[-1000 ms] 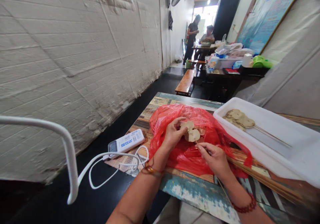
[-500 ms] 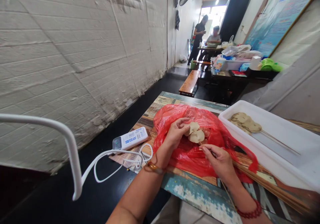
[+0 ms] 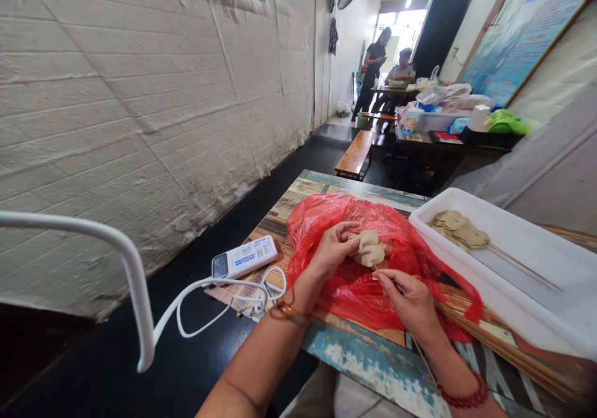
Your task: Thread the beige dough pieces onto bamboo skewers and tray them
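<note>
My left hand (image 3: 336,244) pinches the edge of pale thin round slices (image 3: 370,250), which overlap on the tip of a bamboo skewer (image 3: 422,357). Thumb and fingers of my right hand (image 3: 405,293) close on that skewer just below the slices, and its tail runs back under my wrist. Beneath both hands spreads a crumpled red plastic bag (image 3: 345,297), with more pale pieces partly visible inside. To the right, a white plastic tub (image 3: 517,231) holds finished-looking skewers of similar slices (image 3: 459,228).
A bundle of bamboo skewers (image 3: 508,352) lies by the tub. On the table's left are a white power bank (image 3: 245,257) and a looped white cable (image 3: 209,331). Beyond stand a wooden bench (image 3: 356,152), a cluttered table (image 3: 429,135) and two people (image 3: 373,63).
The slices on the skewer have shifted and now lie closer together, with my left fingers still at their edge. My right hand stays almost in place on the skewer.
</note>
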Demonstrator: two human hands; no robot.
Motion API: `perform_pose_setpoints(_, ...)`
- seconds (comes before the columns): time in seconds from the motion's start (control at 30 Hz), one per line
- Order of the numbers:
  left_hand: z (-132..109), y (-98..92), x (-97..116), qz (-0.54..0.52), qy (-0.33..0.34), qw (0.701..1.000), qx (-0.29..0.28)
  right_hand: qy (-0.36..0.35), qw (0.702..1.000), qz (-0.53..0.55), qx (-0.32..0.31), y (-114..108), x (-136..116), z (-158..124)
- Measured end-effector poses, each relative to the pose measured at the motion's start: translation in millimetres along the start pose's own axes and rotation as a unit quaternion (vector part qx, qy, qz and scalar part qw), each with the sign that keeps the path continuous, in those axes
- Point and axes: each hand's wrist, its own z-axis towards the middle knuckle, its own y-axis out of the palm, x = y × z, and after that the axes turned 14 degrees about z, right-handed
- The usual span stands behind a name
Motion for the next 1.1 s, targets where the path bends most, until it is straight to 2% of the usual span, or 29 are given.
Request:
perform_pose_setpoints(0.23, 4.6, -0.3, -7.6, 0.108, 0.045, 0.993, 0.033, 0.075, 0.994, 0.076, -0.011, 2.1, 1.8, -1.9)
perform_pose_setpoints(0.37, 5.1, -1.2, -8.1, 0.131, 0.06, 0.989, 0.044, 0.102, 0.988, 0.116, -0.008, 2.8, 5.4, -1.5)
perform_pose_setpoints(1.1, 4.2, -3.4, -4.1, 0.173, 0.054, 0.983, 0.016, 0.115, 0.982, 0.149, -0.007, 3.2, 4.0, -0.8)
